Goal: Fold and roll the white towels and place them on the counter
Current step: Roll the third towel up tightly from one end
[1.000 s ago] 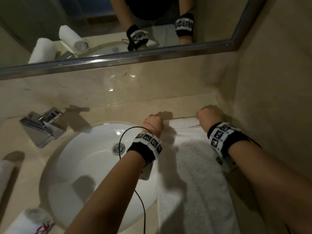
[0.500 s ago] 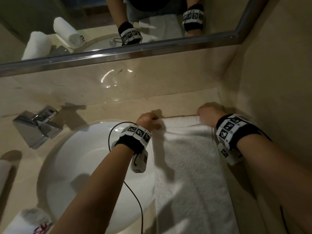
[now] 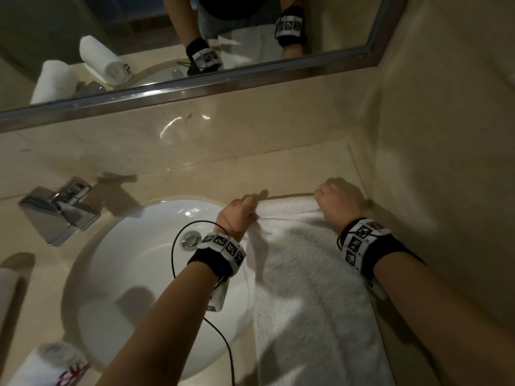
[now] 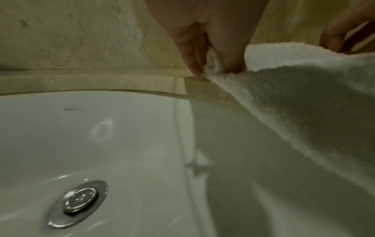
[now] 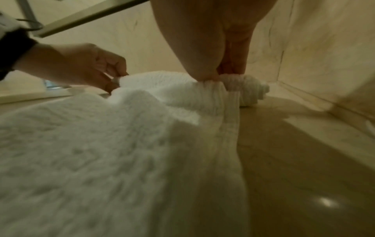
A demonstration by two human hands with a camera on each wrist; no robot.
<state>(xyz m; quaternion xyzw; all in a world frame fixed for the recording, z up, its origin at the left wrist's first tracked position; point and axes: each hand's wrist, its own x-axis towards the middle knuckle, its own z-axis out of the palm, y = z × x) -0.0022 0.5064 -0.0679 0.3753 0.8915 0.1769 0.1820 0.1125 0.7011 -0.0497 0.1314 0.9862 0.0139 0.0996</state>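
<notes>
A white towel (image 3: pixel 309 277) lies lengthwise on the beige counter (image 3: pixel 292 174) to the right of the sink, folded into a long strip. Its far end is turned into a small tight roll. My left hand (image 3: pixel 241 213) pinches the left end of that roll (image 4: pixel 214 64), and my right hand (image 3: pixel 335 200) grips the right end (image 5: pixel 229 83). The rest of the towel (image 5: pixel 91 144) trails toward me, its left edge hanging over the basin rim (image 4: pixel 284 99).
A white oval sink (image 3: pixel 133 260) with a chrome drain (image 3: pixel 191 239) sits left of the towel, and a chrome faucet (image 3: pixel 60 208) beyond it. A rolled towel (image 3: pixel 48 364) lies at the near left. The wall (image 3: pixel 446 162) stands close on the right, the mirror (image 3: pixel 195 37) behind.
Both hands have drawn the towel's far end toward me, away from the back wall, turning it over into a small roll. The left hand has shifted left along the edge.
</notes>
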